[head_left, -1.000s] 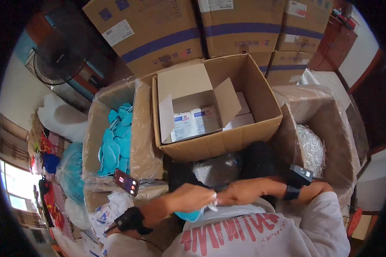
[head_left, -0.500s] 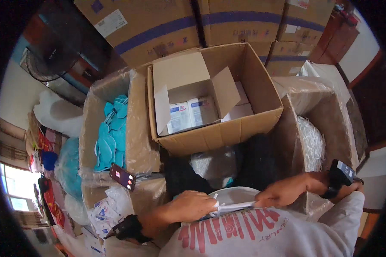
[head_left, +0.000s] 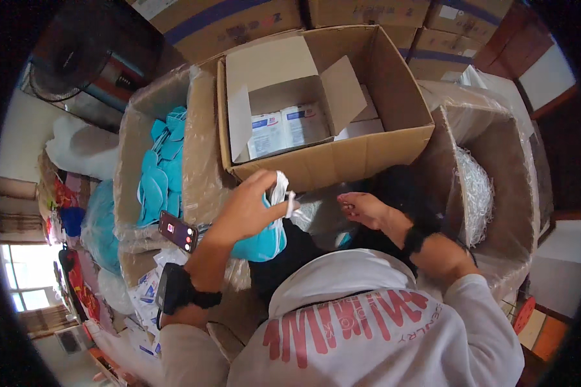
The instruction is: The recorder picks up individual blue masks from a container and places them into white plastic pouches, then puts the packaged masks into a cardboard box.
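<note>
My left hand (head_left: pixel 242 213) is raised in front of the middle carton, its fingers closed round a teal face mask (head_left: pixel 261 245) with a bundle of white straps. The mask's teal part hangs below my palm, and the straps loop up past my fingertips. Whether it is one mask or a stack I cannot tell. To the right, over my lap, my right hand (head_left: pixel 368 209) has its fingers loosely extended toward the left, with nothing visible in it. A shiny clear plastic bundle (head_left: pixel 316 209) lies between my legs, partly hidden.
A large carton (head_left: pixel 342 161) ahead holds a smaller white box (head_left: pixel 271 61) with packs inside. Teal masks (head_left: pixel 164 171) fill the left carton; white strips (head_left: pixel 474 193) lie in the right one. A phone (head_left: pixel 178 231) rests on the left carton's edge, near white-blue packets (head_left: pixel 147 290).
Both hands have risen from near my chest and moved forward. A teal mask now shows in my left hand. The white strip between my hands is no longer stretched there.
</note>
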A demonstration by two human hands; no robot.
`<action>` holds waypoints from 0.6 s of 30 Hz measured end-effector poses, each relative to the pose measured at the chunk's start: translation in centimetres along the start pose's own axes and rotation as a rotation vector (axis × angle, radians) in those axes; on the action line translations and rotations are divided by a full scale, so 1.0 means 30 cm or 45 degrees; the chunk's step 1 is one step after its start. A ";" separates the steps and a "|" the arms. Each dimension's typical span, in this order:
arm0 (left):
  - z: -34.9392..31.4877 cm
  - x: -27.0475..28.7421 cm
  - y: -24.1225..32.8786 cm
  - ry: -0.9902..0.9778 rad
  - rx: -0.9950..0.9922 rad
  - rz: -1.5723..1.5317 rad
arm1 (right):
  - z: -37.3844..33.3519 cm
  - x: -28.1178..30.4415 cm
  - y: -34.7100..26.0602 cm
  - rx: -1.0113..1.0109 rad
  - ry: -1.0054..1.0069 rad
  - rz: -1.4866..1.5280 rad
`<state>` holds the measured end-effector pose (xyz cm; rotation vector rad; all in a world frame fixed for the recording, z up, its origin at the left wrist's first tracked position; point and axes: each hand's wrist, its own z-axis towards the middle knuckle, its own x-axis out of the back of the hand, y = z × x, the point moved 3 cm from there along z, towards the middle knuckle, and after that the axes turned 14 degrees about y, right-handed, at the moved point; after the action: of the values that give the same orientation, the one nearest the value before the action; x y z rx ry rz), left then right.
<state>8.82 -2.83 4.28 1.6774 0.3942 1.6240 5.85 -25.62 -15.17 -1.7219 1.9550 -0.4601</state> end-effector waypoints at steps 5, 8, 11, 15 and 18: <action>0.028 -0.013 -0.007 -0.010 0.061 0.087 | 0.030 -0.031 0.003 0.004 0.129 -0.129; 0.037 -0.036 -0.029 -0.136 -0.028 0.124 | 0.043 -0.032 -0.049 0.198 -0.132 -0.038; 0.036 -0.053 -0.034 -0.162 -0.004 -0.033 | -0.171 -0.168 -0.241 0.382 -0.352 0.049; 0.057 -0.050 -0.033 -0.014 -0.071 -0.125 | -0.255 -0.286 -0.258 0.576 -0.724 -0.014; 0.063 0.005 -0.062 0.237 -0.020 -0.223 | -0.282 -0.255 -0.233 0.552 -0.705 -0.115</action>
<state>11.16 -2.05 3.26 1.4415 0.6023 1.6514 7.46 -19.68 -3.29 -1.4596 1.2817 -0.3551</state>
